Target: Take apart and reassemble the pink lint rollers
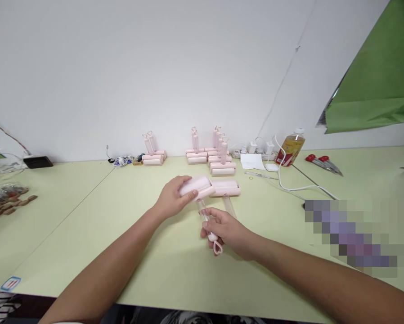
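A pink lint roller (202, 185) is held above the table, its head tilted up to the right. My left hand (177, 197) grips the left side of its head, thumb across the front. The clear handle ends in a heart-shaped loop (217, 247), and my right hand (224, 229) is closed round its lower part. Just behind and to the right, a second pink roller (226, 188) lies on the table, its clear handle partly hidden by my right hand.
Several pink rollers (223, 169) stand along the wall, with a smaller group (153, 158) further left. At the back right are a bottle (291, 146), white cables, a paper (252, 161) and red-handled cutters (323, 164). Brown pieces (9, 204) lie far left; a blurred patch covers something at right.
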Available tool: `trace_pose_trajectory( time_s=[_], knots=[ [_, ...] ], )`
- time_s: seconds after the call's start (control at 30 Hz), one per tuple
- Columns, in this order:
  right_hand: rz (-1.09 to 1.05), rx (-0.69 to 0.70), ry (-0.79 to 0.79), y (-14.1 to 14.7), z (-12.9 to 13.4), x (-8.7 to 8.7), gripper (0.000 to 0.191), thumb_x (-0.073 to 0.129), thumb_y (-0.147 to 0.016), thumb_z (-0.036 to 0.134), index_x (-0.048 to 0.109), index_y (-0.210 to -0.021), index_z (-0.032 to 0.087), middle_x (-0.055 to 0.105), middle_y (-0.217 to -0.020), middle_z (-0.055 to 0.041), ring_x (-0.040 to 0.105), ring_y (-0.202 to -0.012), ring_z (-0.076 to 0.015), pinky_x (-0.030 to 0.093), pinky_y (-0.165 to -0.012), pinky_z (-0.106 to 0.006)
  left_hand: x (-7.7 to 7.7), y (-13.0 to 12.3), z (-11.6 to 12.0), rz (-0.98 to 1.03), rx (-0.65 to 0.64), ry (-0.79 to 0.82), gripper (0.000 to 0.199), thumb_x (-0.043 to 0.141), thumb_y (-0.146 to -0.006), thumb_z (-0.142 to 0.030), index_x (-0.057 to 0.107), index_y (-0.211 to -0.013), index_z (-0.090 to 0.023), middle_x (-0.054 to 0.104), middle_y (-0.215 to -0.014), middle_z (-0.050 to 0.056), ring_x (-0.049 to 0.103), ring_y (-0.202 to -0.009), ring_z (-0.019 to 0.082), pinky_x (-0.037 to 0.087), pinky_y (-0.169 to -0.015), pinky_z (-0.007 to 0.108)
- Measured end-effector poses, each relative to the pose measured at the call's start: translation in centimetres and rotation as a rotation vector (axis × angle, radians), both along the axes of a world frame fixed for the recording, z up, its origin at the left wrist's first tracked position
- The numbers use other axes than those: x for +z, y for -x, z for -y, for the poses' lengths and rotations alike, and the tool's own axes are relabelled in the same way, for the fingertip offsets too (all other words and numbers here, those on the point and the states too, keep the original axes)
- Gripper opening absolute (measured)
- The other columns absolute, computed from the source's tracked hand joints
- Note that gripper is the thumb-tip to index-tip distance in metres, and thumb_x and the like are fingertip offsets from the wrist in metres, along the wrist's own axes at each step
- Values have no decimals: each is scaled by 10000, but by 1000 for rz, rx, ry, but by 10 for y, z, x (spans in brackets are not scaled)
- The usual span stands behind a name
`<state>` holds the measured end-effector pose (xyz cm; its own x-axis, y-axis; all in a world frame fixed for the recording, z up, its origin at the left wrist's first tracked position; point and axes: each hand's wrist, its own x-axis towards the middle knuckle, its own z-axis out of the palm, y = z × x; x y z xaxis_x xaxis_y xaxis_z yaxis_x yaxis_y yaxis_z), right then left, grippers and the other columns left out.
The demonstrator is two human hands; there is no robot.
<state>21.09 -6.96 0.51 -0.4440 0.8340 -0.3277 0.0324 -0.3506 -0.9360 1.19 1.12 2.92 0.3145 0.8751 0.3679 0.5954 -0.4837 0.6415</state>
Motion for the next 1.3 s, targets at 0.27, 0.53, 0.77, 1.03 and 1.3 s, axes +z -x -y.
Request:
trace_pose_trajectory(
  time_s=[0.27, 0.53, 0.77, 1.03, 1.3],
  knots=[
    [97, -6, -54, 0, 5, -17, 272, 580, -809, 348, 466, -1022, 222, 526, -605, 68, 412, -425, -76, 307, -338, -164, -11, 16, 1, 337, -300, 666, 508, 633, -769, -513, 573, -1152, -185, 631, -928, 48, 576, -738, 156, 458, -629, 264],
    [117, 107, -51, -5, 13, -18, 208, 535, -845, 343, 470, -1005, 227, 521, -579, 85, 356, -354, -56, 289, -306, -157, -18, 35, -24, 489, -29, 445, 469, 594, -774, -546, 511, -1077, -199, 610, -929, 40, 584, -752, 143, 476, -657, 269],
    [104, 241, -68, -9, 16, -17, 152, 582, -821, 314, 494, -901, 219, 528, -621, 88, 375, -333, -31, 308, -295, -150, -45, 57, -43, 7, 81, 166, 518, 648, -745, -418, 525, -1212, -232, 596, -1214, 54, 577, -1067, 237, 464, -917, 363],
    [103, 141, -7, -6, 12, -14, 244, 595, -808, 363, 483, -968, 216, 544, -604, 80, 375, -340, -50, 319, -284, -164, -35, 47, -35, -131, 101, -109, 389, 561, -832, -407, 574, -1162, -201, 552, -1260, 99, 480, -1214, 274, 381, -1035, 438],
    [-146, 39, -33, -6, 6, -28, 457, 694, -766, 495, 476, -1053, 213, 537, -762, 43, 514, -488, -77, 436, -365, -200, -14, 2, 12, 280, -221, 379, 460, 551, -844, -541, 544, -1151, -199, 598, -920, 37, 556, -691, 141, 471, -567, 254]
  ],
)
